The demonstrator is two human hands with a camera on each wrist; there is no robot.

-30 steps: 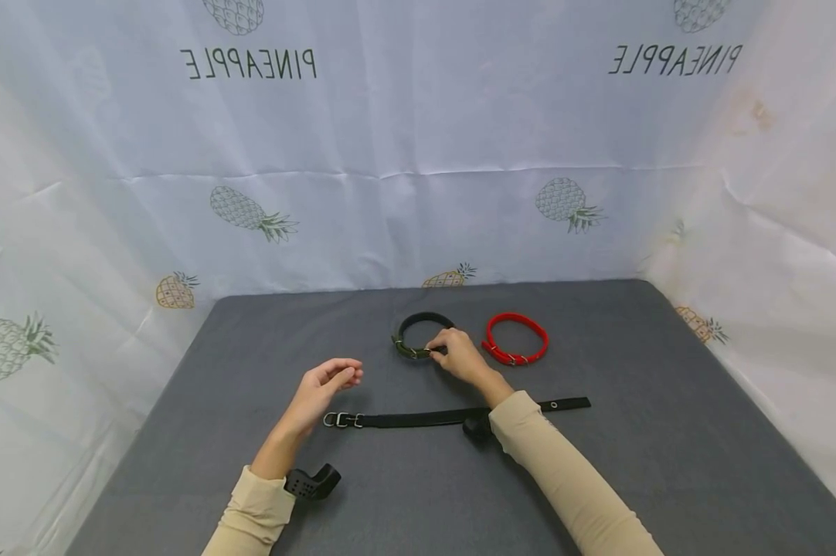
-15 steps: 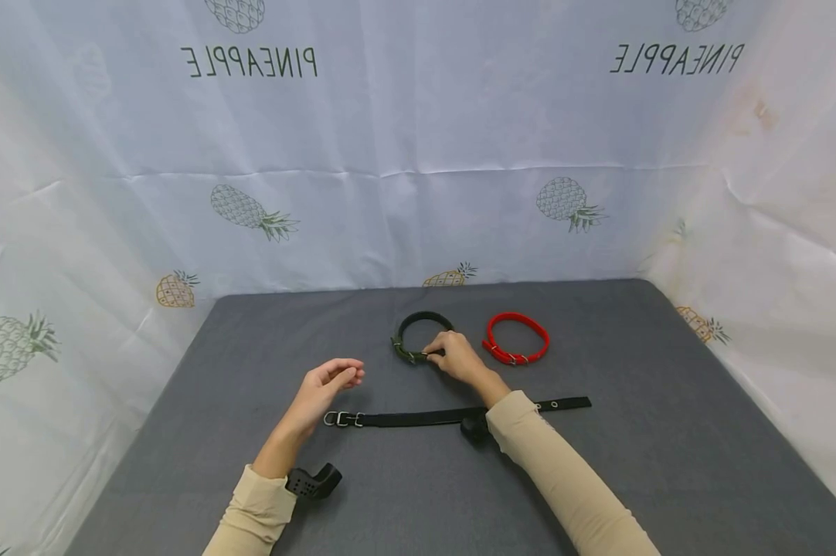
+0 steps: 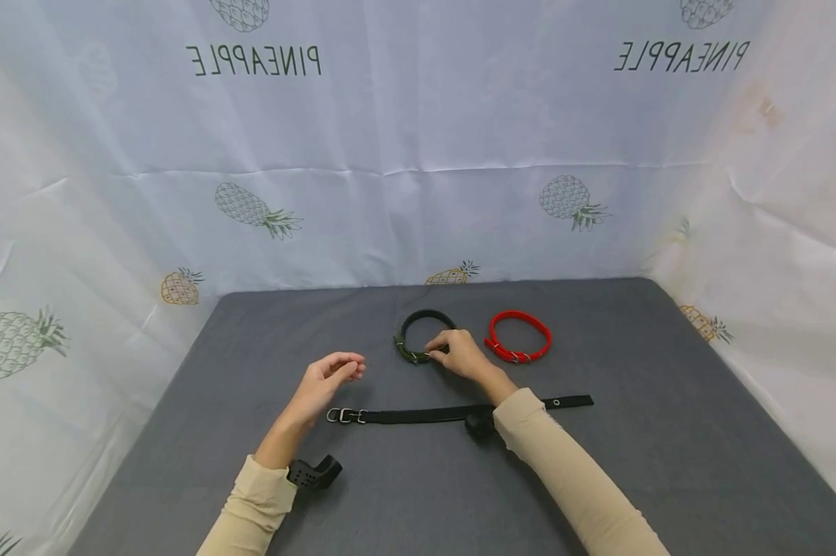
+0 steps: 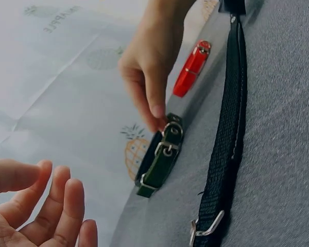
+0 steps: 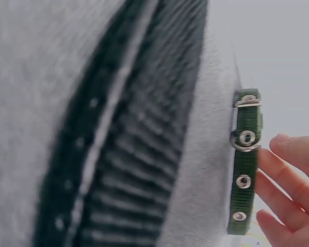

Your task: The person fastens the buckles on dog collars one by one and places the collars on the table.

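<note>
A green and black buckled collar (image 3: 409,354) stands on edge as a loop near the back of the table. My right hand (image 3: 460,357) is at its front right, fingertips touching the strap. In the right wrist view the thumb (image 5: 286,143) shows a small gap from the collar (image 5: 243,170), and two fingertips are partly hidden behind it. My left hand (image 3: 321,386) hovers to the left, holding nothing, with loosely bent fingers (image 4: 55,200). Below it lies the buckle end of a straight black collar (image 3: 411,416); my right forearm hides part of that strap.
A red collar (image 3: 518,357), buckled into a loop, stands right of the green one. Dark grey cloth covers the table (image 3: 404,494). A white pineapple-print curtain (image 3: 390,224) hangs behind and at both sides. Black camera mounts (image 3: 315,472) sit at my wrists.
The head view shifts slightly. My right hand stays at the green collar with only a tiny shift, and the left hand hardly moves. The red and black collars stay in place.
</note>
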